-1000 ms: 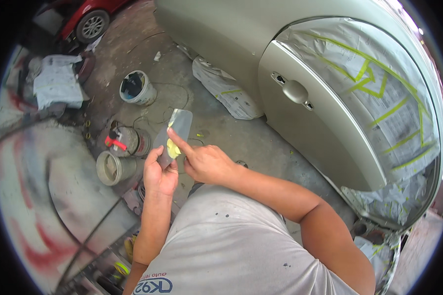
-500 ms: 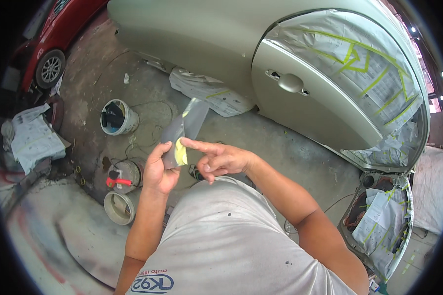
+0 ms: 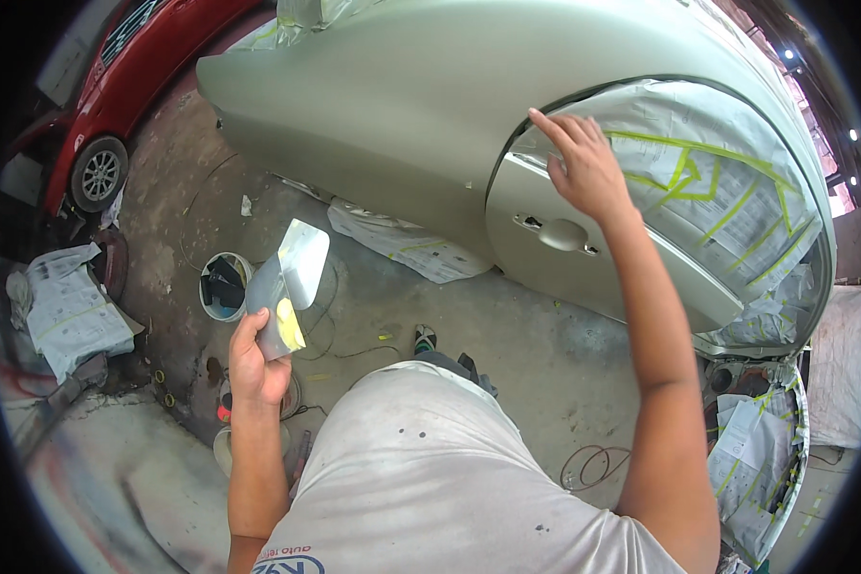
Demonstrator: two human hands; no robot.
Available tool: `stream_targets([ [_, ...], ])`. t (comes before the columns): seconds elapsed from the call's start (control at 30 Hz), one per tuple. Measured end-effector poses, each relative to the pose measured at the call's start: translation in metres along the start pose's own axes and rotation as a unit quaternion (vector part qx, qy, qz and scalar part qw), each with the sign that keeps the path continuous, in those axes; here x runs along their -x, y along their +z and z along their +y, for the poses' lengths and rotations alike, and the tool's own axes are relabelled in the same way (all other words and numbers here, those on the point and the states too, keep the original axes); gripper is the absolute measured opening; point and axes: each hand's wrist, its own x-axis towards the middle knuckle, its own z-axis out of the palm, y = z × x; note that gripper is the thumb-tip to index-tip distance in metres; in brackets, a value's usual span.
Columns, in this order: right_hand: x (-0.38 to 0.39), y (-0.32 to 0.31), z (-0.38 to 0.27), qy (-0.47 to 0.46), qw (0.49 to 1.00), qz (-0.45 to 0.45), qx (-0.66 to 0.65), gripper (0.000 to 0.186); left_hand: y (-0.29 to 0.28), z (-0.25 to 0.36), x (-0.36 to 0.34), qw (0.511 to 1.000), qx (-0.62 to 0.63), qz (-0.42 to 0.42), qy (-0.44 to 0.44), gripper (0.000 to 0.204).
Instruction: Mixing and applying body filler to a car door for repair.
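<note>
My left hand point(image 3: 254, 364) holds two flat metal spreader blades point(image 3: 287, 287) fanned apart, with a dab of yellow putty point(image 3: 289, 325) on the lower one. My right hand point(image 3: 584, 167) is raised with fingers spread, its fingertips touching the pale green car door point(image 3: 584, 258) near the top edge, beside the paper-masked window point(image 3: 708, 182) taped with yellow-green tape. The door handle point(image 3: 560, 232) sits just below that hand.
A white bucket point(image 3: 222, 285) stands on the concrete floor by my left hand. Two tins lie below it near my left forearm. Masking paper point(image 3: 407, 244) lies under the car body. A red car point(image 3: 115, 105) is parked at the upper left. A paper-wrapped part point(image 3: 67, 311) lies left.
My right hand left the putty on the blades and rose to the car door. The view swung up toward the car, and the left hand kept the blades.
</note>
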Motion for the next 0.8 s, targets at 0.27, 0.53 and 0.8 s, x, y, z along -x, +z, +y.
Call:
stream_targets([
  [0.27,-0.028,0.013,0.042,-0.027,0.976,-0.157,0.147,0.061,0.019,0.003,-0.036,1.000,0.004,-0.004,-0.022,0.025],
  [0.53,-0.036,0.019,0.032,0.011,0.983,-0.094,0.155,0.038,0.028,0.034,-0.078,0.996,-0.033,-0.056,-0.065,0.021],
  [0.8,-0.032,0.017,-0.005,0.085,0.983,-0.060,0.148,0.028,0.018,0.102,-0.135,0.990,-0.072,-0.087,-0.089,0.017],
])
